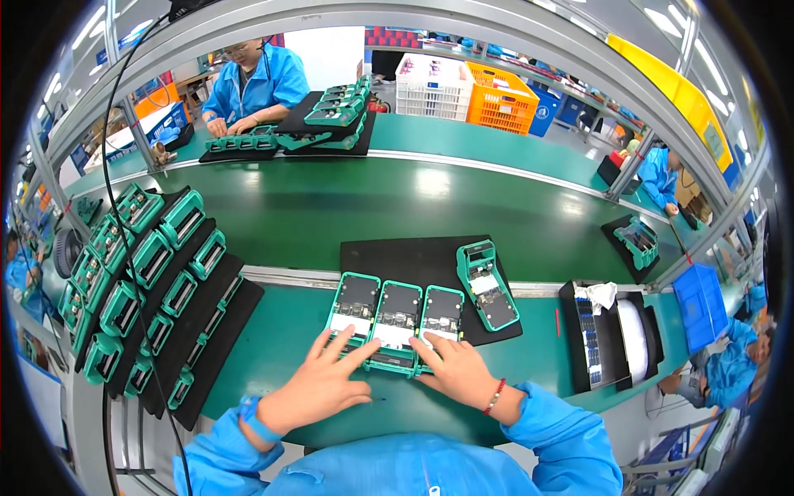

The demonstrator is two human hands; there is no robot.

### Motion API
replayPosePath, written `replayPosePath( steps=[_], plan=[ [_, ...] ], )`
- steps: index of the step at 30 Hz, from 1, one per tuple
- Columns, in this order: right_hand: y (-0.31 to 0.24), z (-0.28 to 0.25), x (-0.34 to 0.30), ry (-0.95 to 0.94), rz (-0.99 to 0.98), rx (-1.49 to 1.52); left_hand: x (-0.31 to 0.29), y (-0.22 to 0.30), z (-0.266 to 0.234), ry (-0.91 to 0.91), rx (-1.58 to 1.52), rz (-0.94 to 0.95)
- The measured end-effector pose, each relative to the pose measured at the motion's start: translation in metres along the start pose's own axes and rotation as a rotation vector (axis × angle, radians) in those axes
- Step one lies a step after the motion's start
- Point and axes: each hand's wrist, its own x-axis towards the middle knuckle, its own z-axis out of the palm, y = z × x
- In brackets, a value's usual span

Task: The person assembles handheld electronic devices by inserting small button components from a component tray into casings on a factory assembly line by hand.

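Left hand (314,387) and right hand (460,371) rest spread, unclenched, on three green-framed rectangular plastic units (399,312); uneven pushing could skew the row!

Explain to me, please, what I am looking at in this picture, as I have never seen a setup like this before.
There is no robot here: these are a person's bare hands, seen by a wide fisheye camera worn on the head and looking down, which is why straight edges bend. At the green bench, three green-framed units lie side by side; a fourth unit lies apart, angled, on a black mat. The left hand and right hand, fingers spread, touch the row of three; neither visibly lifts anything. To the left, more such units sit on overlapping black mats; to the right is a black box. Beyond, a co-worker has similar units at hand.
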Motion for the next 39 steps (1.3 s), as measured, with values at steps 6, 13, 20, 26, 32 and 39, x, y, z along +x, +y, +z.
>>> replayPosePath(
  steps=[6, 13, 20, 26, 32, 39],
  plan=[
    [0.001, -0.007, 0.014, -0.079, -0.031, -0.029, 0.026, -0.027, 0.033, -0.090, 0.138, 0.091],
    [0.076, -0.079, 0.040, 0.311, 0.382, 1.215, 0.045, -0.053, 0.007, 0.403, -0.105, -0.122],
    [0.015, 0.043, 0.065, 1.146, 0.581, 2.019, 0.085, -0.069, 0.085, 1.470, -1.801, -0.637],
    [0.006, 0.030, 0.008, 0.349, 0.838, 1.964, 0.047, -0.038, 0.127, 1.071, -2.000, -0.817],
    [0.094, -0.061, -0.011, 0.199, 0.746, 0.713, -0.021, 0.006, 0.048, 0.061, -1.666, -0.914],
    [0.169, -0.045, 0.117, -0.226, 0.755, 0.191, -0.020, -0.070, 0.066, 0.742, -1.441, -0.702]
  ],
)
